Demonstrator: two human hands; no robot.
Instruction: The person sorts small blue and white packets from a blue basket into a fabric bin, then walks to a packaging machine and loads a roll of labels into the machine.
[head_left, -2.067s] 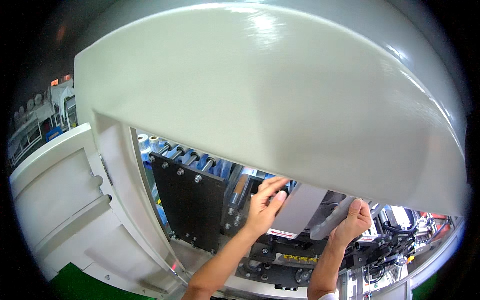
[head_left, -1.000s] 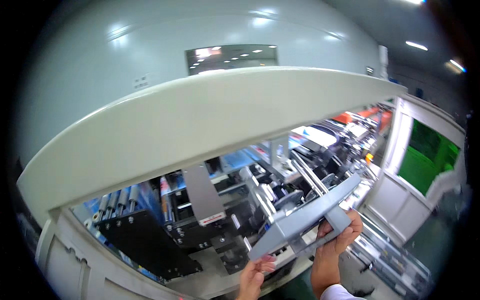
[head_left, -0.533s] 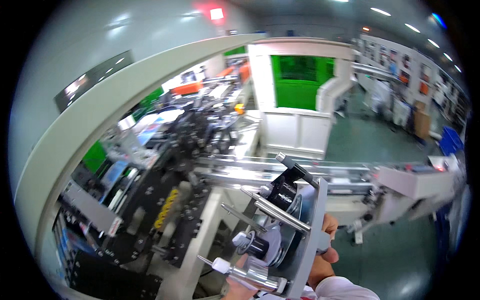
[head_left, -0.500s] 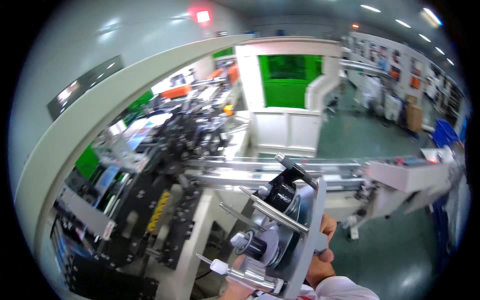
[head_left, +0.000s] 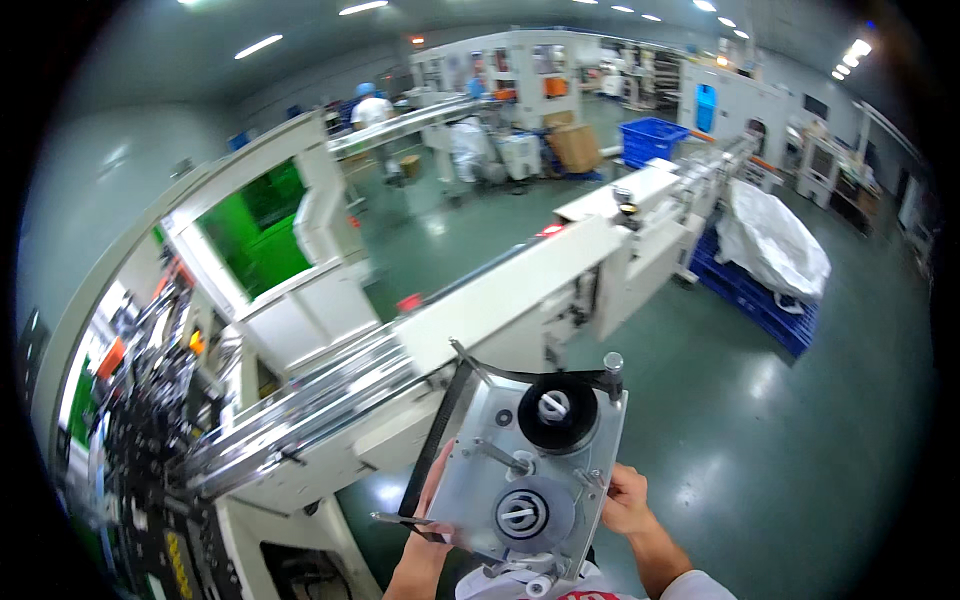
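Note:
Between my hands is a ribbon cassette [head_left: 470, 480], a grey metal plate with posts and rollers. It carries a black ribbon roll [head_left: 575, 440] on its upper spindle and a grey spool [head_left: 545, 500] on the lower one. A strip of black ribbon [head_left: 432, 450] runs along its left side. My left hand [head_left: 430, 510] grips the left edge, its fingers partly hidden behind the ribbon and plate. On the opposite edge, my right hand [head_left: 624, 498] is closed, its fingertips partly out of sight.
A white conveyor [head_left: 510, 285] with metal rails crosses in front. At left stand a machine with black parts [head_left: 150, 440] and a green-windowed cabinet [head_left: 255, 225]. To the right, a white sack [head_left: 770, 240] sits on a blue pallet [head_left: 750, 290]. A person [head_left: 372, 108] stands far back.
The view has swung right, away from the black machinery. The cassette has turned from edge-on to face up, still in both hands.

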